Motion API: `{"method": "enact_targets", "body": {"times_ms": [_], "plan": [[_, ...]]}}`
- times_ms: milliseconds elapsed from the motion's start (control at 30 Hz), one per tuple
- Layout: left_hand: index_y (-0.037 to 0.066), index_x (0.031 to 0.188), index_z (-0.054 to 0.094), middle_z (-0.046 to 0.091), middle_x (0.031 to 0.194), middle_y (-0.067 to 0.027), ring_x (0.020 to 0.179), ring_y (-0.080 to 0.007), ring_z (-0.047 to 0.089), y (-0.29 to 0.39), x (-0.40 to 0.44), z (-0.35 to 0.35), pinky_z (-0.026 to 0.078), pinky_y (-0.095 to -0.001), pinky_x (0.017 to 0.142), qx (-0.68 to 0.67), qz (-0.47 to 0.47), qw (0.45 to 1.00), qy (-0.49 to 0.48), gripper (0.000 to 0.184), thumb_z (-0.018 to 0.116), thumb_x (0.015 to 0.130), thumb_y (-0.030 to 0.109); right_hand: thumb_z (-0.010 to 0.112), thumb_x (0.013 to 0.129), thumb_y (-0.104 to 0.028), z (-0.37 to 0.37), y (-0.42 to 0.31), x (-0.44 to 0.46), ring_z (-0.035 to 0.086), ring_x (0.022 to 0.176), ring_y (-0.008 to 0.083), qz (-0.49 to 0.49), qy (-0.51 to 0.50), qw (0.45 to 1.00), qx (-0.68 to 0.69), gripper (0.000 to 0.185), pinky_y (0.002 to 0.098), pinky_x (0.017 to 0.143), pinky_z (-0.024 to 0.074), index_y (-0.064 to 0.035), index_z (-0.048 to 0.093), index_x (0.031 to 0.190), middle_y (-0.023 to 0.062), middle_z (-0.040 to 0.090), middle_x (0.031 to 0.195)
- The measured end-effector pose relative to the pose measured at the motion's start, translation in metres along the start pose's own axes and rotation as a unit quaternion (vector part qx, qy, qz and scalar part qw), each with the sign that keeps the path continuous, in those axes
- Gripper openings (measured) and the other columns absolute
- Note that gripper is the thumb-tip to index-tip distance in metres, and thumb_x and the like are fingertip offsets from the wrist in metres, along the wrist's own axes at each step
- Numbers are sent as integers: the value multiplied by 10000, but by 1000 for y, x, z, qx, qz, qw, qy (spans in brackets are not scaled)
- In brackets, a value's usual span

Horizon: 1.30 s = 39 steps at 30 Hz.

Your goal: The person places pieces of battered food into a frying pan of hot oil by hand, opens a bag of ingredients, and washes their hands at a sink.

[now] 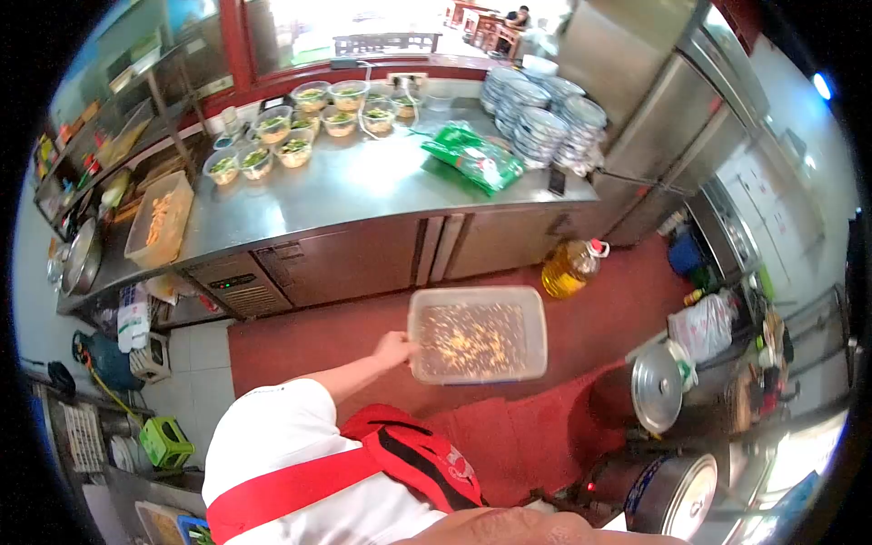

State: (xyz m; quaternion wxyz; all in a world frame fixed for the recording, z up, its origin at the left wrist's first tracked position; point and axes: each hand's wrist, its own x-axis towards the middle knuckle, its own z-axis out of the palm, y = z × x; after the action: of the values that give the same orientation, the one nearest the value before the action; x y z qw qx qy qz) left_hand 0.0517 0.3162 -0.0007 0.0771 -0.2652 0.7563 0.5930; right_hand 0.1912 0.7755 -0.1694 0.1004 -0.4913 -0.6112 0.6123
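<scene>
My left hand (396,349) is closed on the left edge of a clear rectangular plastic tub (538,338). The tub hangs level over the red floor in front of me; small yellow and pale pieces lie scattered in its brownish contents, whose kind I cannot make out. Close to the camera at the bottom edge shows bare skin of my right arm or hand (518,527); its fingers are hidden. A red apron (422,454) covers part of my front.
Several filled bowls (295,152), a green bag (472,159) and stacked bowls (542,127) stand on the steel counter (363,200). A tub of orange food (145,250) is at its left end. An oil bottle (570,270) stands on the floor. Lidded pots (656,388) are at right.
</scene>
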Motion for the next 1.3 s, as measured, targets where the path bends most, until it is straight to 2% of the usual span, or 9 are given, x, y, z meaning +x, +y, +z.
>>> {"method": "enact_targets", "body": {"times_ms": [167, 267, 367, 467, 600, 633, 700, 833, 1300], "plan": [[-47, 853, 635, 651, 755, -85, 602, -146, 608, -10, 25, -90, 488, -269, 534, -166, -25, 970, 177, 217, 580, 755, 139, 524, 857, -71, 78, -21, 27, 574, 937, 325, 17, -144, 988, 59, 300, 440, 809, 453, 27, 507, 1140, 214, 568, 1081], [-50, 858, 619, 646, 742, -85, 589, -139, 608, 8, 37, -130, 468, -255, 516, -225, -48, 943, 238, 215, 553, 766, 132, 503, 862, -163, 170, -79, 2, 525, 612, 159, -77, -92, 988, -93, 213, 349, 576, 448, -11, 527, 1008, 60, 548, 721], [-52, 882, 598, 641, 735, -98, 573, -141, 609, -8, 83, -167, 432, -247, 470, -248, -58, 926, 278, 225, 549, 787, 146, 543, 827, -80, 247, -78, 45, 520, 607, 137, -203, -159, 948, -186, 186, 317, 566, 442, -3, 526, 995, 48, 537, 694], [-54, 906, 570, 635, 727, -115, 565, -143, 614, 11, 117, -180, 381, -243, 418, -270, -72, 906, 317, 238, 550, 811, 163, 588, 795, -38, 319, -152, 4, 542, 686, 170, -137, -287, 931, -179, 283, 326, 633, 457, 24, 512, 1060, 58, 558, 771], [-57, 883, 535, 625, 730, -150, 504, -138, 578, 20, 174, -199, 316, -239, 352, -311, -69, 884, 342, 229, 547, 822, 163, 618, 805, -93, 423, -200, -8, 549, 915, 189, -416, -379, 791, -238, 446, 295, 798, 446, 37, 463, 1203, 105, 581, 1003], [-60, 888, 533, 624, 737, -160, 504, -142, 580, 17, 190, -201, 314, -241, 345, -317, -67, 881, 344, 225, 545, 820, 154, 637, 794, -144, 444, -229, -27, 546, 998, 305, -402, -435, 764, -254, 527, 354, 881, 415, 17, 427, 1250, 182, 544, 1121], [-53, 909, 529, 619, 713, -150, 502, -154, 579, 30, 214, -205, 320, -246, 348, -333, -85, 870, 355, 238, 548, 833, 173, 605, 818, -135, 507, -229, -19, 502, 1142, 320, -383, -480, 740, -275, 532, 376, 918, 406, 5, 392, 1285, 212, 502, 1235], [-50, 957, 503, 614, 761, -160, 530, -190, 595, 46, 252, -209, 362, -247, 363, -421, -141, 799, 406, 255, 542, 849, 177, 624, 812, -226, 582, -302, -99, 585, 970, 363, -455, -507, 632, -370, 582, 416, 834, 456, -25, 377, 1300, 246, 589, 1055], [22, 1050, 447, 576, 875, -126, 733, -230, 629, 28, 320, -240, 480, -250, 518, -582, -129, 754, 277, 221, 524, 894, 161, 649, 779, -223, 783, -279, -164, 583, 880, 371, -574, -481, 485, -451, 481, 438, 759, 474, -24, 436, 1162, 218, 590, 946]]}}
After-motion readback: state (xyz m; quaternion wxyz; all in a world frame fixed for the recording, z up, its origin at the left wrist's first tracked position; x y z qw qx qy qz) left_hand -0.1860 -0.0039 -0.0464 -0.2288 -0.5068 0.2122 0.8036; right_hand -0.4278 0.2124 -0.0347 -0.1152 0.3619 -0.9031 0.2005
